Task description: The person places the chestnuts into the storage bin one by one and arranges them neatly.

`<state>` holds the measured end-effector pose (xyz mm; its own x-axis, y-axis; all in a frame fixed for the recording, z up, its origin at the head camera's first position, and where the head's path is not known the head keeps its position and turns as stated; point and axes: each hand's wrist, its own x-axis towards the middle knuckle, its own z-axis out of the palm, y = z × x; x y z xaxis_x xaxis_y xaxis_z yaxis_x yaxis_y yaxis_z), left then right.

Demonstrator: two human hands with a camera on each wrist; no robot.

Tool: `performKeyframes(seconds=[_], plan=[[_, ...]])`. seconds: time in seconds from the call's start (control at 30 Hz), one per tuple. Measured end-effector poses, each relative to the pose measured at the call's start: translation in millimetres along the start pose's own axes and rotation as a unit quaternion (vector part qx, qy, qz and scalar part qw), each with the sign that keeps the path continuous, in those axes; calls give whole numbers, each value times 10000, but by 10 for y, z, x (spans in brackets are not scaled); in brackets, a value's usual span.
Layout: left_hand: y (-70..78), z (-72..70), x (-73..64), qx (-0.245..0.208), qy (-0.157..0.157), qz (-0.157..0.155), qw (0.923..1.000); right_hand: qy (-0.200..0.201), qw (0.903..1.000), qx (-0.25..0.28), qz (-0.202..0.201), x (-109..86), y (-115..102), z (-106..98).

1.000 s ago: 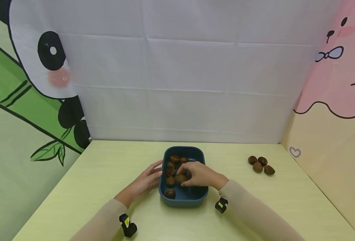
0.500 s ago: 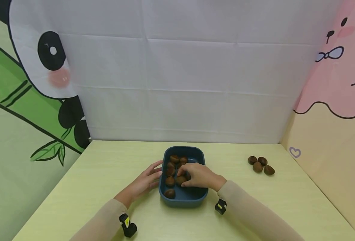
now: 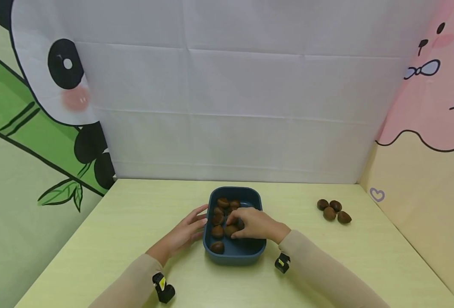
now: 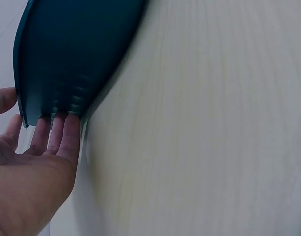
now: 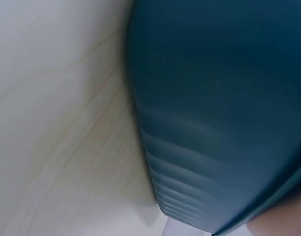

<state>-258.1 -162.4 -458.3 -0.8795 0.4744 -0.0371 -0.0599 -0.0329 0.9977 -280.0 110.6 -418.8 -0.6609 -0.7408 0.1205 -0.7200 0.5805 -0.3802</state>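
Observation:
A dark blue rectangular box (image 3: 234, 259) stands mid-table with several brown chestnuts (image 3: 217, 247) inside, mostly along its left side. My right hand (image 3: 255, 223) reaches into it from the right, thumb and fingers pinching a chestnut (image 3: 231, 231) low in the box. Part of that chestnut is hidden by the fingers. My left hand (image 3: 186, 233) is against the box's left side with its fingers extended. In the left wrist view, the left fingertips (image 4: 71, 120) touch the ribbed wall. The right wrist view is filled mostly by the box's outer wall (image 5: 209, 108), with a sliver of right hand (image 5: 283, 216).
Several more chestnuts (image 3: 329, 213) lie grouped on the pale yellow table (image 3: 296, 205) at the right. A white sheet (image 3: 234, 141) hangs behind the table's far edge. Painted walls (image 3: 423, 171) flank both sides.
The right hand stays at the same spot in the box, with only a very slight shift of it and the chestnut. My left hand keeps its place on the box.

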Motion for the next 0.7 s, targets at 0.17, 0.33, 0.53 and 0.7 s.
performKeyframes(seconds=[0.17, 0.33, 0.53, 0.7], plan=[[-14, -11, 6, 40, -5, 15, 10000, 35, 9997, 178, -144, -12, -8, -41], [-29, -20, 12, 62, 20, 14, 10000, 127, 9987, 499, -34, -49, 19, -114], [-30, -20, 11, 110, 4, 29, 9999, 283, 9973, 684, -18, -130, 89, -244], [-29, -16, 10, 193, 83, 17, 9998, 546, 9958, 729, 40, -232, 141, -400]])
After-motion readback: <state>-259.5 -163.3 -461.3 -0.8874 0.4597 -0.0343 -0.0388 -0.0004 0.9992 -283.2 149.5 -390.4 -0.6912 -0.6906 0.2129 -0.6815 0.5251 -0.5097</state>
